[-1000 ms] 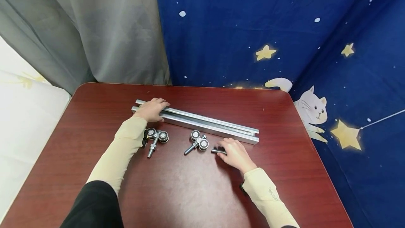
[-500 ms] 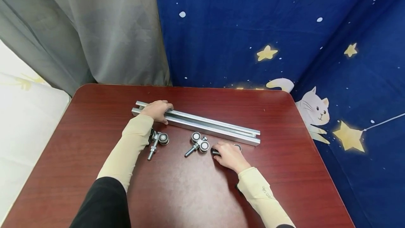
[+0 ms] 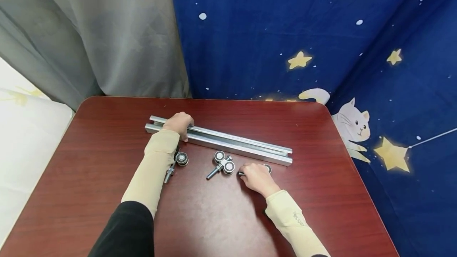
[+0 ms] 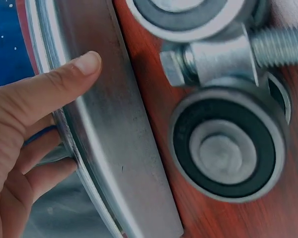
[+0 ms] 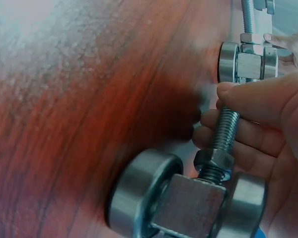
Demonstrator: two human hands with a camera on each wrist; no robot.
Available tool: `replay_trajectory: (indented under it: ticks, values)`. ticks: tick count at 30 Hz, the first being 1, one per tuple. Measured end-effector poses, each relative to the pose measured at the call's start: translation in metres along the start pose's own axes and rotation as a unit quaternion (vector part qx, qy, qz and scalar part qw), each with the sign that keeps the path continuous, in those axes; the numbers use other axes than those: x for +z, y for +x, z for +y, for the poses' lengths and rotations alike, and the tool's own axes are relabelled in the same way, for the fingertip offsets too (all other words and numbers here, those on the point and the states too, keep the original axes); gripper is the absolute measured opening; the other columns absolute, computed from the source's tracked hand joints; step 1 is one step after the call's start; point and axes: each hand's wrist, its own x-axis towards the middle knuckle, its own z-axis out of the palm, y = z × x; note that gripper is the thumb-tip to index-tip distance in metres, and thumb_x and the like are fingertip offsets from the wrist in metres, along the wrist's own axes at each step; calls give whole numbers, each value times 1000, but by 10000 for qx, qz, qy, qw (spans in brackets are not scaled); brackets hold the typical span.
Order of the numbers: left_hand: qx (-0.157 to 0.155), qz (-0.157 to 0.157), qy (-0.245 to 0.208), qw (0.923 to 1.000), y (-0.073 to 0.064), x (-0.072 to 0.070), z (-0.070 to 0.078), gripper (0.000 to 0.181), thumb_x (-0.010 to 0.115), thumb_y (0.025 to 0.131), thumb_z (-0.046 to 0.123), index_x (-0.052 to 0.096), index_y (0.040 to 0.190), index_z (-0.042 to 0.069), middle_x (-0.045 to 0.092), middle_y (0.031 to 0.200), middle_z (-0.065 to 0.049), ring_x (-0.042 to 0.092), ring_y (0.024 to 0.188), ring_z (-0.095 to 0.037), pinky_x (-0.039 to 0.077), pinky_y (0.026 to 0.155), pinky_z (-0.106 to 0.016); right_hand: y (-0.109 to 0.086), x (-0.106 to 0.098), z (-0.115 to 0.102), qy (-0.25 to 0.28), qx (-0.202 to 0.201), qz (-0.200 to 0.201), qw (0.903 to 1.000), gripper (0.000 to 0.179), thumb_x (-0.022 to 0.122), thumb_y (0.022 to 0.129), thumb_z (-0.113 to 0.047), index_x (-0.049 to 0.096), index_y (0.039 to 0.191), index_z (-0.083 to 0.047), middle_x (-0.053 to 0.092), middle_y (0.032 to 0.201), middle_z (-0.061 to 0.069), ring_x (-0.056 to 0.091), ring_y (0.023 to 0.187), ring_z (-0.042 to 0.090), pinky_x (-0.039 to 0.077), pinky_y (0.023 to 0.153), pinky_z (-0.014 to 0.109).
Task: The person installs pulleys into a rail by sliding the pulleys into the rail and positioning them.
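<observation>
A slotted metal channel rail (image 3: 242,142) lies at a slant across the back of the table. My left hand (image 3: 177,125) grips it near its left end, thumb on the near wall and fingers around the far side. Below that wrist sits a roller trolley (image 3: 182,159) with a threaded bolt, partly hidden by the sleeve. A second trolley (image 3: 229,167) lies mid-table. To its right, my right hand (image 3: 258,177) pinches the bolt of a third roller trolley (image 5: 188,203); in the right wrist view its wheels and nut show clear of the fingers.
The reddish-brown wooden table (image 3: 210,225) has rounded back corners. A grey curtain (image 3: 132,35) and a blue star-patterned curtain (image 3: 242,35) hang right behind it. White fabric (image 3: 32,142) lies beyond the left edge.
My left hand has slid a little to the right along the rail, its sleeve covering more of the left trolley. My right fingers have closed around the third trolley's bolt.
</observation>
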Motion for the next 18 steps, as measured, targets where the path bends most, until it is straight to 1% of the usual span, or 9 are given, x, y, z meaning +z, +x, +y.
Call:
replay_trajectory:
  ticks: [1, 2, 6, 9, 12, 15, 18]
  values:
    - [-61, 25, -32, 10000, 0, 0, 1, 51, 86, 45, 3, 69, 94, 3, 65, 94, -14, 59, 86, -28, 49, 74, -40, 0, 0, 0, -5, -4, 2, 10000, 8, 71, 73, -20, 65, 77, -17, 62, 73, -6, 63, 68, 17, 48, 53, 33]
    - [-155, -18, -81, 9998, 0, 1, 0, 52, 85, 46, 2, 69, 96, 3, 65, 97, -14, 59, 88, -28, 49, 77, -40, -1, 0, -1, -2, 7, 7, 10000, 7, 71, 73, -20, 65, 76, -18, 62, 72, -6, 63, 68, 17, 48, 52, 33]
    - [-314, 7, -127, 9994, 0, 3, 4, 53, 84, 49, 1, 68, 99, 3, 65, 100, -14, 58, 89, -26, 49, 78, -39, -5, -6, 0, 82, 116, 92, 9999, 7, 72, 72, -19, 65, 74, -19, 64, 71, -7, 63, 67, 17, 47, 51, 34]
    - [-384, 4, -152, 9991, 1, 3, 5, 53, 84, 51, 2, 68, 102, 4, 65, 102, -13, 57, 90, -26, 49, 78, -40, -8, -10, 2, 197, 197, 220, 9994, 8, 72, 72, -18, 65, 75, -20, 64, 71, -8, 63, 67, 16, 47, 51, 36]
    - [-415, 19, -161, 9990, 2, 3, 3, 55, 84, 50, 3, 68, 102, 4, 64, 103, -13, 57, 94, -27, 48, 80, -40, -9, -11, 4, 302, 210, 330, 9988, 8, 72, 72, -17, 66, 77, -20, 65, 73, -9, 64, 70, 16, 47, 53, 36]
    - [-402, 30, -150, 9991, 1, 2, 2, 56, 84, 49, 3, 67, 103, 4, 64, 103, -14, 57, 96, -29, 47, 82, -41, -12, -14, 6, 593, 292, 406, 9970, 9, 71, 73, -17, 67, 80, -20, 65, 75, -9, 64, 73, 14, 48, 57, 36]
    - [-481, -15, -213, 9986, -2, 0, 3, 56, 83, 49, 2, 67, 103, 4, 64, 104, -14, 56, 96, -29, 47, 82, -41, -17, -18, 7, 976, 447, 592, 9925, 10, 71, 74, -15, 67, 82, -19, 66, 78, -9, 64, 74, 13, 49, 60, 36]
